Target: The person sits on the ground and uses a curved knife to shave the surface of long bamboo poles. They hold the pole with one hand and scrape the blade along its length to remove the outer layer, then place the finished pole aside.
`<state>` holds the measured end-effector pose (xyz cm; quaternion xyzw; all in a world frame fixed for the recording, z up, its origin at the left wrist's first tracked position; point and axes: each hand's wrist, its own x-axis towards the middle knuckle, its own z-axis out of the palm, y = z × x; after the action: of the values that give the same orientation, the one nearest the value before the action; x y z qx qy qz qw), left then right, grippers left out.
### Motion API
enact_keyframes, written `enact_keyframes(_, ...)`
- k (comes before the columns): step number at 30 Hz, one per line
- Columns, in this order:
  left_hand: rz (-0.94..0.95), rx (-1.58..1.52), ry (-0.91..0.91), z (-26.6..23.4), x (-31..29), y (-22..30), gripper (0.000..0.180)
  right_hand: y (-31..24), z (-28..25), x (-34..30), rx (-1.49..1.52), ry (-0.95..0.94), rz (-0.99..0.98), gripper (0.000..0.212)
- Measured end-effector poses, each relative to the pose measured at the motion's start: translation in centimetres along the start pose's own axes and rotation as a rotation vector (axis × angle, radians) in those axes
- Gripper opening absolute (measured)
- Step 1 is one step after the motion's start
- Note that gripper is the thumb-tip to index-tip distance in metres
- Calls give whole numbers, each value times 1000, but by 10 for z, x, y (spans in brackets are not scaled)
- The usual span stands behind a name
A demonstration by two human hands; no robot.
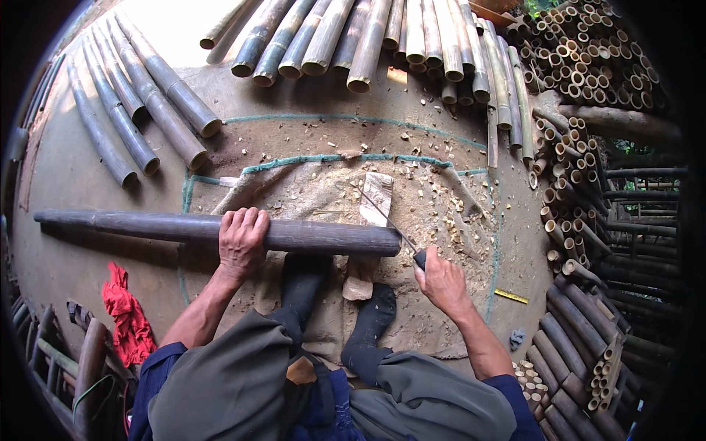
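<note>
A long dark bamboo pole (147, 225) lies across my lap area, its cut end resting on a wooden chopping block (378, 195). My left hand (241, 241) presses down on top of the pole near its middle. My right hand (440, 279) grips the handle of a long knife (386, 217), whose thin blade runs up and left from the hand, past the pole's cut end. My feet in black socks (371, 316) sit just under the pole, beside a small wood piece (358, 283).
A burlap cloth (309, 195) strewn with wood chips covers the ground ahead. Bamboo poles (147, 103) lie at upper left and along the top (353, 37). Short cut bamboo tubes (581, 66) are stacked at right. A red rag (126, 316) lies at lower left, a yellow ruler (511, 296) at right.
</note>
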<state>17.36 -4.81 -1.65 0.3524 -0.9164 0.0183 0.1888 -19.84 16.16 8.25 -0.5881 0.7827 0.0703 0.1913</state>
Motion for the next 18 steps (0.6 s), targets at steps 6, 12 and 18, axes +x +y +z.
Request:
enact_keyframes(6, -64, -88, -232, -32, 5, -1, 47, -46, -56, -4, 309, 220, -150, 35)
enact_keyframes(12, 8, -116, -424, -30, -2, -29, 79, 35, 12, 2, 18, -66, -9, 37)
enact_keyframes(18, -238, -33, -684, -76, -3, -104, 101, -37, -90, -31, 1678, -333, 87, 64)
